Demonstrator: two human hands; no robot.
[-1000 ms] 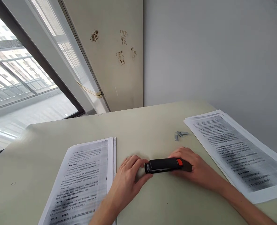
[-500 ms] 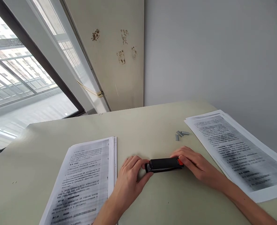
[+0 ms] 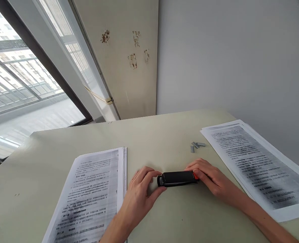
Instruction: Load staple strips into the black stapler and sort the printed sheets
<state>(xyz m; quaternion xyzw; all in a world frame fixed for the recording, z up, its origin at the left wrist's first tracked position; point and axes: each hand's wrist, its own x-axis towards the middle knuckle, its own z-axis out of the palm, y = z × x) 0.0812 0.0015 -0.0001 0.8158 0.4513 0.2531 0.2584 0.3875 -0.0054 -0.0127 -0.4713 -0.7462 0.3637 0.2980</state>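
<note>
A black stapler [image 3: 178,178] with a red end lies lengthwise between my hands, low over or on the pale table; its underside is too dark to tell which. At its left end, my left hand [image 3: 140,195] grips it between thumb and fingertips. My right hand [image 3: 210,175] is closed around the red right end, thumb on top and fingers behind. Beyond my right hand lie several grey strips of staples [image 3: 195,145] in a loose cluster.
To the left is a stack of printed sheets [image 3: 88,189]. More printed sheets [image 3: 255,162] lie at the right, partly under my right forearm's far side. The table [image 3: 152,138] meets a grey wall [image 3: 227,60] behind; a glass door [image 3: 25,77] stands at the left.
The stapler and both hands stay nearly in place. My left fingers have loosened slightly at the stapler's left end. The whole view has shifted a little.
</note>
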